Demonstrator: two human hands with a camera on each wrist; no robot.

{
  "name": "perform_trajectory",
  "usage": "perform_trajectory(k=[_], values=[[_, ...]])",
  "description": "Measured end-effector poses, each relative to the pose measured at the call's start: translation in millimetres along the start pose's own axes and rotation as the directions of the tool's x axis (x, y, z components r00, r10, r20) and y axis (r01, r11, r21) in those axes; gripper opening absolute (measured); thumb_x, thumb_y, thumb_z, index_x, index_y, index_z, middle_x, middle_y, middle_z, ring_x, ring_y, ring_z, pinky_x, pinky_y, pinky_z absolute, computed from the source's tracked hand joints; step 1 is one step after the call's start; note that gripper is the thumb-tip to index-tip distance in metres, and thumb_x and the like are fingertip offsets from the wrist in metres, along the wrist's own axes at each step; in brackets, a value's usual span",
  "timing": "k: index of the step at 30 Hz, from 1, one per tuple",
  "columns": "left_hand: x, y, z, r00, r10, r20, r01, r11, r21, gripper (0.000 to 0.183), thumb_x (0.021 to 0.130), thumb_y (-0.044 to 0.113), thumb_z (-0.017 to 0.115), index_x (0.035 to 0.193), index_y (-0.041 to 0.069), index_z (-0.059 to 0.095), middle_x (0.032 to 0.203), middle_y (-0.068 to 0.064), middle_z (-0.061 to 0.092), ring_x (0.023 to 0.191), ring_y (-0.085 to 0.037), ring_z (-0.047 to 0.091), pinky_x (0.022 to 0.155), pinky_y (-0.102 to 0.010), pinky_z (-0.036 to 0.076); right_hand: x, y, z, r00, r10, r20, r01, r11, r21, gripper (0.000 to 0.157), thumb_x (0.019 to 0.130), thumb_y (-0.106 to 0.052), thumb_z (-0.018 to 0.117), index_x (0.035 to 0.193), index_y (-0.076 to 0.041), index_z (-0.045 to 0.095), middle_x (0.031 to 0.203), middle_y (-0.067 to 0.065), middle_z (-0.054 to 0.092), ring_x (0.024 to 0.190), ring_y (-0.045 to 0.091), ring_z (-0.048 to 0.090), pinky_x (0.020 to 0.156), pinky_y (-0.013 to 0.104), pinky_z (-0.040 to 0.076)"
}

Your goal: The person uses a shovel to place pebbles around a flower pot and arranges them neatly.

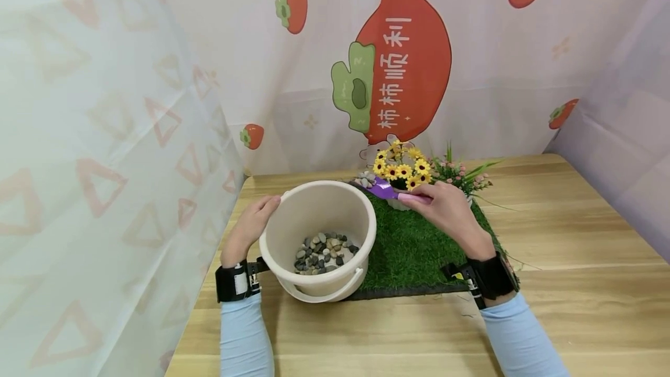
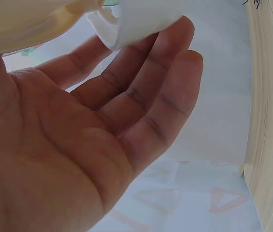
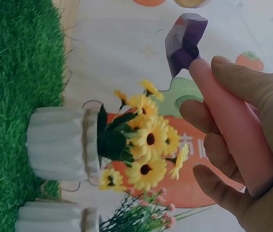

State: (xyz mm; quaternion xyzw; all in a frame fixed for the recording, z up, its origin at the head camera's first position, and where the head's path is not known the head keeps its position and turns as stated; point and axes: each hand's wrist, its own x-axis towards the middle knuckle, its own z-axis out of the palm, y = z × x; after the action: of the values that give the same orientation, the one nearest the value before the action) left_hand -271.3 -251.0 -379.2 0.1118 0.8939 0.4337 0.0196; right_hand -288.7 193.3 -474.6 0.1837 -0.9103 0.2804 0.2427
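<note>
As inspected from the head view, the bucket (image 1: pixel 314 211) stands upright on the counter (image 1: pixel 408 330) and serves as landmark, with a loose layer of stones (image 1: pixel 320 253) on its floor. On its left side the left hand (image 1: pixel 250 226) holds the rim, four fingers loosely bent along the outside; the thumb is largely hidden in the left wrist view. To the bucket's right, above the turf mat (image 1: pixel 413 249), the right hand (image 1: pixel 454 214) grips the pink handle of a small shovel (image 1: pixel 385 189), fingers and thumb wrapped round it. The purple blade points toward the bucket and lies just beyond its right-hand rim, apart from it; a small heap of grey pebbles (image 1: pixel 364 179) appears to sit on the blade's end. Farther right of the bucket are potted yellow flowers (image 1: pixel 403 172), close behind the shovel, and then pink flowers (image 1: pixel 460 176). Step in hand, in this inspector's judgement: carrying a shovel-load of stones, the bucket being steadied meanwhile; whether the load is bound into or away from the bucket cannot be determined. The next move would call for a level blade, clearance from the flowers and rim, and a firm left-hand hold.
</note>
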Motion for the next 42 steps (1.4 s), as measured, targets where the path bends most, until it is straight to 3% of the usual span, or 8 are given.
perform_trajectory(k=[5, 10, 13, 17, 20, 23, 25, 42], values=[[0.3, 0.4, -1.8, 1.000, 0.006, 0.006, -0.006, 1.000, 0.002, 0.049, 0.106, 0.039, 0.040, 0.127, -0.001, 0.060, 0.111, -0.023, 0.068, 0.090, -0.018, 0.067, 0.078, -0.029, 0.053, -4, 40, 32.6, 0.999, -0.035, -0.008, 0.033, 0.986, -0.165, 0.023, 0.092, -0.055, 0.057, 0.113, -0.047, 0.064, 0.090, -0.023, 0.058, 0.078, -0.004, 0.047, 0.073, 0.025, 0.036], [-1.3, 1.6, -3.4, 1.000, -0.006, 0.009, 0.006, 1.000, -0.018, 0.047, 0.106, 0.036, 0.040, 0.127, -0.002, 0.059, 0.110, -0.025, 0.068, 0.087, -0.018, 0.067, 0.075, -0.028, 0.054, -3, -20, -4.3, 0.999, 0.000, 0.046, 0.000, 1.000, 0.010, 0.027, 0.096, -0.046, 0.059, 0.112, -0.028, 0.072, 0.083, -0.006, 0.065, 0.072, 0.014, 0.055, 0.084, 0.036, 0.043], [-8.2, 19.2, -5.1, 1.000, -0.004, 0.016, 0.004, 1.000, -0.018, 0.044, 0.107, 0.029, 0.040, 0.126, -0.006, 0.058, 0.109, -0.028, 0.067, 0.087, -0.022, 0.068, 0.074, -0.028, 0.054, -4, -19, -1.9, 0.999, -0.003, 0.038, 0.004, 0.999, -0.036, 0.024, 0.096, -0.045, 0.059, 0.111, -0.030, 0.071, 0.078, -0.011, 0.061, 0.065, 0.010, 0.051, 0.081, 0.033, 0.043], [-7.8, 24.2, -6.0, 1.000, 0.015, 0.015, -0.015, 1.000, -0.003, 0.045, 0.107, 0.029, 0.039, 0.125, -0.007, 0.058, 0.108, -0.028, 0.067, 0.087, -0.023, 0.068, 0.074, -0.028, 0.054, -9, 26, 33.1, 0.998, -0.067, 0.001, 0.067, 0.993, -0.096, 0.025, 0.097, -0.054, 0.051, 0.112, -0.040, 0.067, 0.080, -0.022, 0.058, 0.065, -0.003, 0.047, 0.068, 0.024, 0.035], [0.2, 8.0, -4.9, 1.000, 0.012, 0.007, -0.012, 1.000, -0.008, 0.049, 0.106, 0.038, 0.039, 0.126, -0.002, 0.060, 0.110, -0.024, 0.068, 0.088, -0.021, 0.068, 0.075, -0.028, 0.054, -7, 6, 18.9, 0.999, -0.022, 0.035, 0.022, 1.000, -0.011, 0.028, 0.098, -0.047, 0.055, 0.107, -0.027, 0.072, 0.078, -0.010, 0.063, 0.063, 0.007, 0.050, 0.065, 0.029, 0.035], [2.5, 1.8, -5.1, 1.000, 0.000, 0.001, 0.000, 1.000, -0.003, 0.052, 0.105, 0.043, 0.039, 0.128, 0.001, 0.060, 0.112, -0.023, 0.067, 0.090, -0.022, 0.068, 0.076, -0.028, 0.055, -3, -39, -13.8, 0.996, 0.018, 0.085, -0.021, 0.999, 0.039, 0.032, 0.098, -0.040, 0.058, 0.102, -0.012, 0.074, 0.075, 0.000, 0.064, 0.061, 0.012, 0.049, 0.065, 0.032, 0.035], [2.2, 1.4, -5.5, 1.000, -0.008, -0.002, 0.008, 1.000, -0.005, 0.053, 0.105, 0.045, 0.039, 0.129, 0.002, 0.060, 0.113, -0.022, 0.067, 0.092, -0.024, 0.068, 0.076, -0.028, 0.054, 1, -58, -26.6, 0.993, 0.056, 0.103, -0.056, 0.998, -0.002, 0.030, 0.098, -0.038, 0.059, 0.100, -0.012, 0.074, 0.073, -0.002, 0.063, 0.061, 0.009, 0.046, 0.065, 0.031, 0.035], [0.1, -0.2, -1.9, 1.000, -0.023, 0.009, 0.023, 1.000, 0.011, 0.053, 0.105, 0.046, 0.039, 0.125, 0.002, 0.061, 0.107, -0.021, 0.069, 0.087, -0.019, 0.067, 0.077, -0.030, 0.054, -12, -51, -12.2, 0.963, 0.187, 0.196, -0.182, 0.982, -0.046, 0.029, 0.098, -0.038, 0.059, 0.104, -0.014, 0.073, 0.082, -0.001, 0.067, 0.067, 0.011, 0.054, 0.068, 0.031, 0.039]])
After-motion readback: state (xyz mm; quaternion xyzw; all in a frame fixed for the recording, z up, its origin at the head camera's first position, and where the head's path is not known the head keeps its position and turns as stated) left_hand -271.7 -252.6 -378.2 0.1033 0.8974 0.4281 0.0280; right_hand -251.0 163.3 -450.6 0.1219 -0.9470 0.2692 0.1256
